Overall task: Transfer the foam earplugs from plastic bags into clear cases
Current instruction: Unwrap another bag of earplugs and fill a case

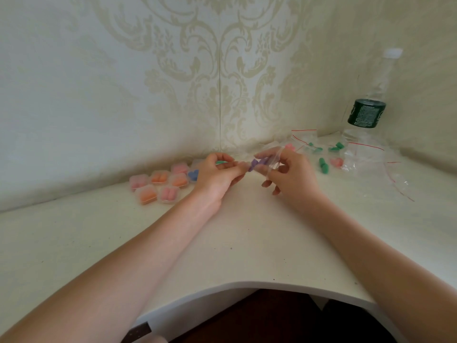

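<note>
Head view, corner of a white table (pixel 237 243) against patterned wallpaper (pixel 197 70).

My two hands meet above the table, near the corner. Left hand (pixel 217 174): grip narrow, thumb and fingers pinched toward a purple earplug (pixel 254 165); I cannot tell whether the fingertips hold the plug itself or only the film around it. Right hand (pixel 289 172): thumb and forefinger pinch a small clear bag (pixel 273 160) at its edge, the other fingers loosely curled below. The purple plug sits at the mouth of that bag, between the two hands. Whether a second plug is with it I cannot make out.

Left of my left hand, on the table: a cluster of clear cases (pixel 160 185), closed as far as I can see, holding pink and orange plugs; one blue-filled case (pixel 193 175) lies just beside the hand, partly hidden by it.

Right of my right hand: a loose pile of bags (pixel 353 154) with red zip strips, some with green plugs (pixel 324 165) and pink plugs (pixel 336 162) in or among them; blur hides which are bagged.

Behind the pile, by the right wall, a clear bottle (pixel 367 115) with a dark green label stands upright.
</note>
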{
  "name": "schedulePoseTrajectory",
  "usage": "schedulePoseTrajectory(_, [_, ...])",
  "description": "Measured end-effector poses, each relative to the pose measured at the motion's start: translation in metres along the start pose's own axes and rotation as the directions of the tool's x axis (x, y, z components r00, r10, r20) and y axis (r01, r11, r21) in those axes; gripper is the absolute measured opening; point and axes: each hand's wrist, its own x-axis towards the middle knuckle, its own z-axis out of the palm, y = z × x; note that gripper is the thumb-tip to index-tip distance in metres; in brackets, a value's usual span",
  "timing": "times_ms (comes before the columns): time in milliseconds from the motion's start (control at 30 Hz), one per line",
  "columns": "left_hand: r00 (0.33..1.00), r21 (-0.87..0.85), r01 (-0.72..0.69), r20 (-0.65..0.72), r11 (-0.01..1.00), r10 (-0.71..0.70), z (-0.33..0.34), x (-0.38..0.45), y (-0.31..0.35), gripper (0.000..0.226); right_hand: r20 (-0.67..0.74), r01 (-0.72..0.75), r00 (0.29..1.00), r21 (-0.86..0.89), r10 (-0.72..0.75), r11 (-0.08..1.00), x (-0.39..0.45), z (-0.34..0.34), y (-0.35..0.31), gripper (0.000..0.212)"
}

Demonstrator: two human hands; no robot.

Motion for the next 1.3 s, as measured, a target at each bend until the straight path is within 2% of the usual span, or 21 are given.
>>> schedulePoseTrajectory(133, [0.997,-0.019,0.015,0.081,1.0,-0.014,-0.001,-0.001,0.001,0.023,0.098,-0.005,0.995,0.018,0.003,1.0,-0.001,0.001,0.0,0.02])
schedulePoseTrajectory(233, [0.996,-0.099,0.042,0.086,0.994,-0.034,0.0,-0.001,0.002,0.021,0.104,-0.016,0.994,-0.002,0.017,1.0,0.0,0.0,0.001,0.02])
schedulePoseTrajectory(300, [0.995,-0.171,0.073,0.084,0.982,-0.06,0.001,-0.001,0.003,0.023,0.11,0.0,0.994,-0.083,0.009,0.997,0.002,-0.001,0.003,0.014])
schedulePoseTrajectory(400, [0.99,-0.208,0.126,0.095,0.97,-0.108,0.003,-0.002,0.004,0.023,0.187,0.138,0.979,-0.284,-0.086,0.949,0.003,-0.003,0.004,0.011])
schedulePoseTrajectory(467, [0.988,-0.199,0.137,0.1,0.97,-0.119,0.003,-0.001,0.004,0.022,0.21,0.161,0.973,-0.304,-0.098,0.939,0.004,-0.003,0.004,0.009])
schedulePoseTrajectory(533, [0.989,-0.196,0.135,0.09,0.971,-0.12,0.003,0.0,0.004,0.022,0.178,0.05,0.984,-0.18,-0.018,0.982,0.004,-0.003,0.003,0.013])
schedulePoseTrajectory(600, [0.992,-0.193,0.118,0.066,0.974,-0.107,0.003,0.001,0.004,0.021,0.169,-0.079,0.983,0.001,0.078,0.997,0.004,-0.004,0.0,0.007])
schedulePoseTrajectory(700, [0.998,-0.21,0.056,0.04,0.976,-0.049,0.003,0.003,0.005,0.021,0.18,-0.127,0.979,0.151,0.099,0.98,0.005,-0.008,-0.004,0.005])
schedulePoseTrajectory(800, [1.0,-0.143,-0.015,0.009,0.99,0.016,0.006,0.003,0.003,0.021,0.127,-0.103,0.988,0.143,0.085,0.984,0.005,-0.01,-0.004,0.007])
schedulePoseTrajectory(900, [0.989,-0.03,-0.085,-0.125,0.996,0.081,0.002,0.007,0.003,0.03,-0.003,-0.043,0.999,-0.051,0.043,0.998,0.004,-0.011,-0.001,0.011])
schedulePoseTrajectory(967, [0.966,0.087,-0.155,-0.196,0.984,0.17,-0.009,0.013,0.008,0.036,-0.083,-0.047,0.996,-0.067,0.041,0.997,0.005,-0.015,0.002,0.013])
schedulePoseTrajectory(1067, [0.947,0.217,-0.243,-0.16,0.945,0.28,-0.021,0.016,0.012,0.032,-0.141,-0.074,0.987,0.033,0.078,0.997,0.009,-0.022,0.003,0.01])
schedulePoseTrajectory(1200, [0.955,0.211,-0.269,-0.066,0.94,0.289,-0.005,0.01,0.007,0.024,-0.089,-0.102,0.992,-0.096,0.093,0.99,0.01,-0.018,0.014,0.015])
schedulePoseTrajectory(1300, [0.958,0.187,-0.284,0.008,0.94,0.288,0.013,0.004,0.007,0.017,-0.057,-0.077,0.996,-0.198,0.067,0.977,0.01,-0.015,0.02,0.007])
